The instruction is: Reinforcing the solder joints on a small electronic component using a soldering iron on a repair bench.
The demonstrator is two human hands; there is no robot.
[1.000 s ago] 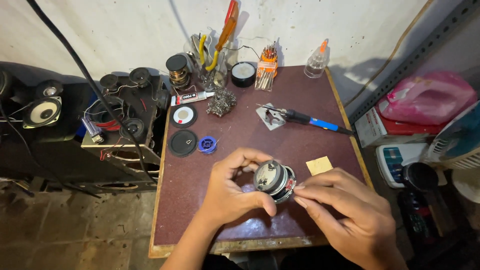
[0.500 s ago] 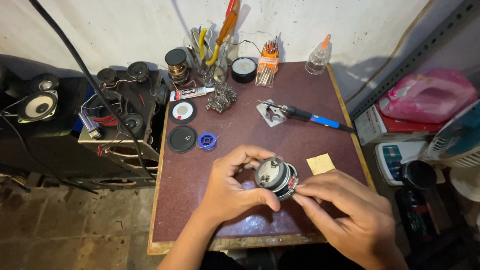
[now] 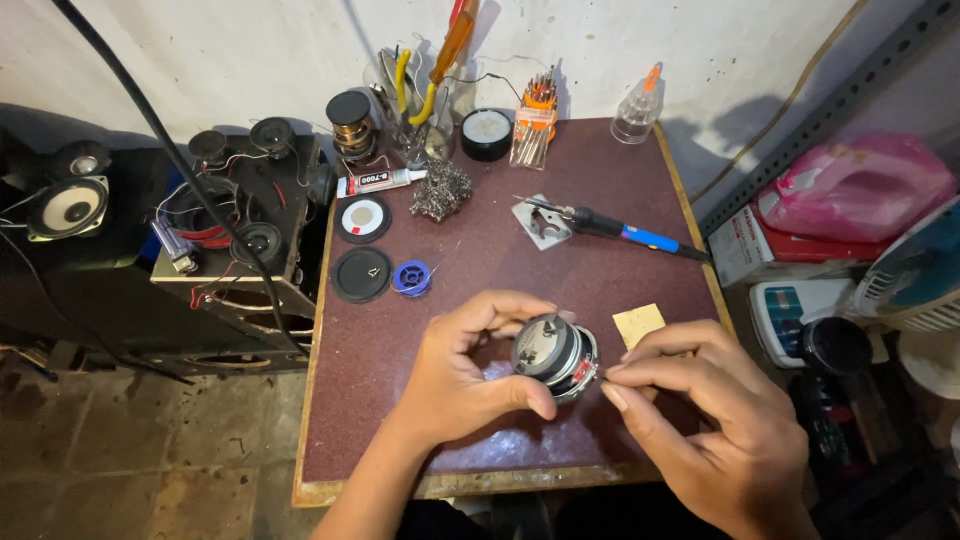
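Little has moved: both hands stay low over the tabletop. Left hand clamps its grip round the small speaker driver; right hand pinches at its rim. Likely dense, rigid metal; best held by the frame.

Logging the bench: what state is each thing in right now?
Small round metal speaker driver: lifted, held in left hand.
Right hand: fingertips pinching at the driver's edge.
Blue-handled soldering iron: lying on table, tip on metal stand.
Clear glue bottle: upright, capped.
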